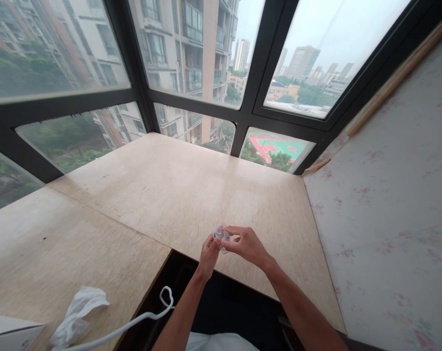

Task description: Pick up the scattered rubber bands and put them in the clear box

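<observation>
Between my two hands is a small clear plastic piece [221,234], held just over the front edge of the stone-patterned ledge [191,190]. What kind of thing it is, or whether something is inside, is too small to make out. My left hand [209,251] grips it from the left and below, with its fingers partly hidden. Thumb and fingers of my right hand [244,241] pinch it from the right side.
At the lower left lie a crumpled white tissue [80,312], a white cable [133,321] and a white box [10,331]. Dark-framed windows [145,112] border the back of the ledge. A flowered wall [381,209] rises on the right.
</observation>
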`<action>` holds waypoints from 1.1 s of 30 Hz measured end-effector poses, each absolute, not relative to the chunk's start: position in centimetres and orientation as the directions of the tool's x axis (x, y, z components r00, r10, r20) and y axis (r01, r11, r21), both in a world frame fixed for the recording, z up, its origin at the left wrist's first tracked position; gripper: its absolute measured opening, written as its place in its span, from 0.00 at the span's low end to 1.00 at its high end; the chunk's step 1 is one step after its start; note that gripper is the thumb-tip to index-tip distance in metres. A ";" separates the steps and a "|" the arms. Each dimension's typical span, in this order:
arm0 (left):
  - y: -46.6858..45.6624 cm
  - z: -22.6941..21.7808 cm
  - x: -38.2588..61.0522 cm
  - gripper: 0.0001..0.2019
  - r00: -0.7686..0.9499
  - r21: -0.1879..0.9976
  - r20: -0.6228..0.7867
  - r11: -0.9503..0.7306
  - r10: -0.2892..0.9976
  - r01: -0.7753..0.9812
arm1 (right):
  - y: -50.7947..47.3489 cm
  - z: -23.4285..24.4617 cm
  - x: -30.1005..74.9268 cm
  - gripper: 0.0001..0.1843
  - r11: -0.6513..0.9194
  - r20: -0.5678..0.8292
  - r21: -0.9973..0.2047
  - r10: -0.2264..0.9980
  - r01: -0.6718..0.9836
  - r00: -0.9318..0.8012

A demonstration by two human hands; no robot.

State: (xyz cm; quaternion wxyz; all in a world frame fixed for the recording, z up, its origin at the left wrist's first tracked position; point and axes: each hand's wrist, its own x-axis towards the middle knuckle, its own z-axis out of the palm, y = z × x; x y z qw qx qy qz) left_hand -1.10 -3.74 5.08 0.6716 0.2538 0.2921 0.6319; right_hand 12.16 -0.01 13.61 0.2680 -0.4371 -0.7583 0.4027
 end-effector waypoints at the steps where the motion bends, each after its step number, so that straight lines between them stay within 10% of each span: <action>1: -3.8 5.1 -1.1 0.22 0.032 0.706 -0.071 0.073 0.997 -0.704 | -0.1 13.5 12.2 0.15 0.288 0.053 -0.851 0.879 0.440 -0.474; 12: -3.8 5.0 -2.1 0.23 0.134 0.474 -0.067 0.150 0.989 -0.868 | 0.9 14.0 13.8 0.22 -0.085 -0.141 -0.988 0.855 0.132 -0.499; 23: -0.4 5.2 -7.1 0.20 -0.116 0.140 -0.190 -0.090 0.975 -0.986 | 0.2 9.4 22.9 0.28 -0.244 -0.247 -0.963 0.969 0.113 -0.021; 29: 4.5 4.4 -12.0 0.24 -0.425 0.543 -0.151 -0.284 0.893 -0.790 | -2.7 5.5 30.9 0.34 -0.348 -0.311 -0.936 0.889 0.056 0.336; 33: 8.6 4.4 -15.8 0.36 -0.630 0.995 -0.070 0.012 0.774 -0.096 | -5.0 4.6 34.4 0.32 -0.295 -0.318 -0.948 0.849 -0.120 0.422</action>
